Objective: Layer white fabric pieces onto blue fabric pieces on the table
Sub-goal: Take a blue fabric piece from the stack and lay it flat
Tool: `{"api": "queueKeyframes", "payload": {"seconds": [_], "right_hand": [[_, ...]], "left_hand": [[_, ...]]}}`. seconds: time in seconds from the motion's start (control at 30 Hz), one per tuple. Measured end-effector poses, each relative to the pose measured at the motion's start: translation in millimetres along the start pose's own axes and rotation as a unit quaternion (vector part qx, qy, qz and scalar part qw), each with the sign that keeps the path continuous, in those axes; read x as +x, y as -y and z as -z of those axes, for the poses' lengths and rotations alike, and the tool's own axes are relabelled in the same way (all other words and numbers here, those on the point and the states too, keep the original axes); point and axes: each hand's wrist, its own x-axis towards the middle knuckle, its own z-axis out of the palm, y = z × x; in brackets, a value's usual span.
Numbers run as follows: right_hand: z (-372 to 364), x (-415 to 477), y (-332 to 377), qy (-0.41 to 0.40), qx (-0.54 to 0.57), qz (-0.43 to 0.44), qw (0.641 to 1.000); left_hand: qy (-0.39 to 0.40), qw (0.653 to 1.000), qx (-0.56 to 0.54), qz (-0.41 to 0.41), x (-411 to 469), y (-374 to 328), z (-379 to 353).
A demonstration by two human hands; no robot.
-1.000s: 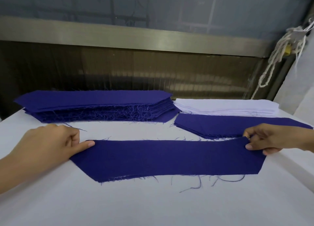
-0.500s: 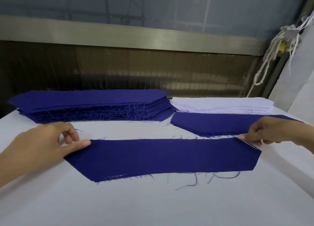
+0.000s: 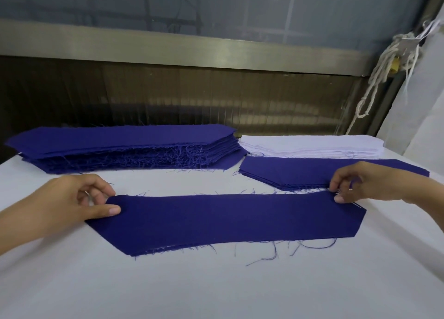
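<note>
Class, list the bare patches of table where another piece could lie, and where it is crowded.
Widest: bare table between the single blue piece and the near edge. A narrow band lies between that piece and the tall blue stack. Crowded far right: white stack, low blue stack, right hand.

Metal rail [image 3: 216,52] - brushed, grey, runs horizontally across the back, tilted slightly down to the right. Above the rail: a grey translucent pane [image 3: 216,8] with faint dark bars showing through. Directly below the rail: a dark brown ribbed panel [image 3: 192,102], glossy, with pale reflections. At the rail's right end: a bundle of off-white rope [image 3: 384,61], knotted and hanging in loops below rail level - a small yellow item [image 3: 395,65] is tucked in it, too small to identify. Right of the rail's end: a white upright surface [image 3: 422,107].
</note>
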Motion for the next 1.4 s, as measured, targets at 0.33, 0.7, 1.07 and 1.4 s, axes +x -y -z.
{"api": "queueKeyframes", "payload": {"seconds": [0.33, 0.7, 1.07, 1.4], "right_hand": [[-2.7, 0.7, 2.6, -0.004, 0.019, 0.031, 0.999], [-9.5, 3.6, 5.8, -0.018, -0.003, 0.111, 0.994], [-15.7, 4.4, 7.5, 0.006, 0.024, 0.169, 0.985], [-16.8, 6.8, 7.9, 0.003, 0.039, 0.171, 0.984]], "left_hand": [[0.039, 0.998, -0.055, 0.000, 4.7, 6.4, -0.5], [0.019, 0.995, -0.018, -0.098, 8.8, 15.8, -3.8], [0.031, 0.973, -0.015, -0.227, 33.4, 62.6, -11.0], [0.006, 0.961, -0.057, -0.271, 50.3, 90.7, -23.0]]}}
